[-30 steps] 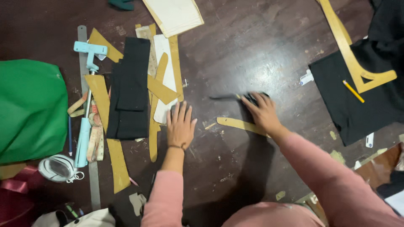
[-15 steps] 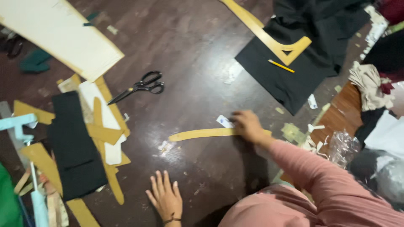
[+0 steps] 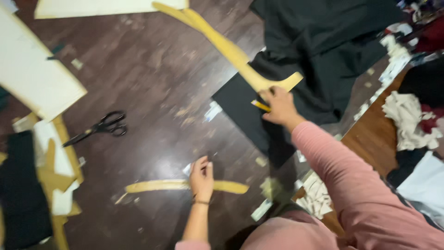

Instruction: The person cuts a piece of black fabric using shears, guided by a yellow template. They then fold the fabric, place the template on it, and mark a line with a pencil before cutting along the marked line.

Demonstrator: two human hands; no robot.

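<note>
A person in a pink long-sleeved top works on a dark wooden floor (image 3: 152,78) strewn with paper scraps, reaching in two directions at once. The right hand (image 3: 279,107) stretches forward to the black cloth (image 3: 323,41) spread at the upper right, its fingers closed around a yellow pencil (image 3: 260,105) that lies just at the forked end of a long, curved tan ruler (image 3: 222,44). The ruler runs diagonally from the top of the view down onto the cloth, and the hand touches its lower end.

The left hand (image 3: 202,178) presses down on a second, shorter curved tan strip (image 3: 157,186) lying flat on the floor near the person's body, fingers together and pointed forward; whether they also pinch the small white scrap beside them cannot be told through the blur. Black scissors (image 3: 99,127) lie well apart to the left, near pale card sheets (image 3: 37,78).

Judging from the frame, a clean grip on the pencil calls for lifting it clear of the ruler without nudging the ruler off the cloth, while the left hand holds the strip flat. The right arm is almost fully extended, sleeve to the wrist; the left forearm runs straight forward, a thin band at the wrist.
</note>
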